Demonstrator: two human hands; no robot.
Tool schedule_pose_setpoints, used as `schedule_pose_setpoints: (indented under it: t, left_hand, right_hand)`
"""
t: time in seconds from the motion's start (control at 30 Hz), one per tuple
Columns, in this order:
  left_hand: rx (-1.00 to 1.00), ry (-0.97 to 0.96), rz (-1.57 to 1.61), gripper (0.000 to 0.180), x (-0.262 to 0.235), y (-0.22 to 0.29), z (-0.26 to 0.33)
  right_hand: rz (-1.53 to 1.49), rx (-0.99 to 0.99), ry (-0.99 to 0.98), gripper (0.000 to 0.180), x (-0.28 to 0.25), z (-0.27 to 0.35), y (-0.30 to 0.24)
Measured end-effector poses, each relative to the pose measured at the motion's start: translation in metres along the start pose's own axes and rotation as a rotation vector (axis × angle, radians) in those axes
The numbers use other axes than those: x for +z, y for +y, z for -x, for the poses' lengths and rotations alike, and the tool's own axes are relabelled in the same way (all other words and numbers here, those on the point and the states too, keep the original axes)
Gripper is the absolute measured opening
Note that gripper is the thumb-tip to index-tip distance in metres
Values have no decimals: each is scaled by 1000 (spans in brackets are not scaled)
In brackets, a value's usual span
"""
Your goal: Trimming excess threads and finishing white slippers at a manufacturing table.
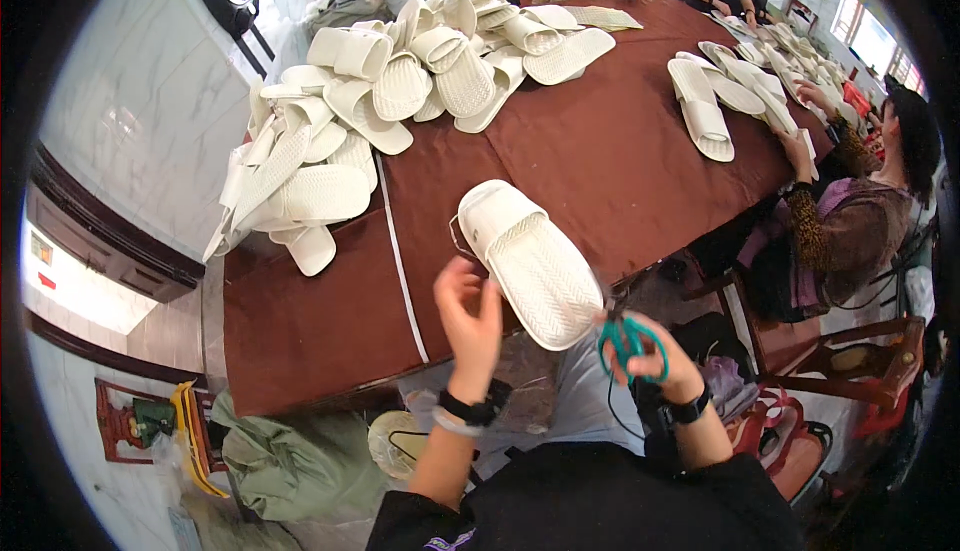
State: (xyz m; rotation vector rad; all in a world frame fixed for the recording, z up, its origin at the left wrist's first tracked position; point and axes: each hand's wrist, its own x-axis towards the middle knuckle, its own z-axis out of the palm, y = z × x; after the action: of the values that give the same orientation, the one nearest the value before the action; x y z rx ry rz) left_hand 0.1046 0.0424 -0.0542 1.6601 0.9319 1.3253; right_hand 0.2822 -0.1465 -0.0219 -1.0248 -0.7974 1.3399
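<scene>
A white slide slipper (530,251) lies sole down at the near edge of the brown-covered table, its toe end away from me and its heel toward me. From its left side a thin pale strand (454,235) sticks out in a loop. Close beside that strand is my left hand (468,319), fingers loosely bent and apart, with nothing visible in them. My right hand (660,356) grips scissors (630,343) by their teal handles, to the right of the slipper's heel. The scissor blades are hard to make out against the dark background.
A big heap of white slippers (400,81) covers the table's far left. More slippers (705,111) lie at the right, where a seated person (840,191) handles one. Other people sit along the far side. A wooden chair (850,351) stands at my right, green cloth (290,461) below left.
</scene>
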Motion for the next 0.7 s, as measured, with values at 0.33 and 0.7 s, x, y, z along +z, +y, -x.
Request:
schedule_pose_setpoints:
  t: [0.33, 0.7]
  left_hand:
    - [-320, -326, 87, 28, -13, -54, -59]
    - [-588, -218, 567, 32, -84, 5, -18]
  right_hand:
    - [185, -45, -84, 66, 34, -41, 56]
    - [44, -118, 108, 56, 0, -58, 34]
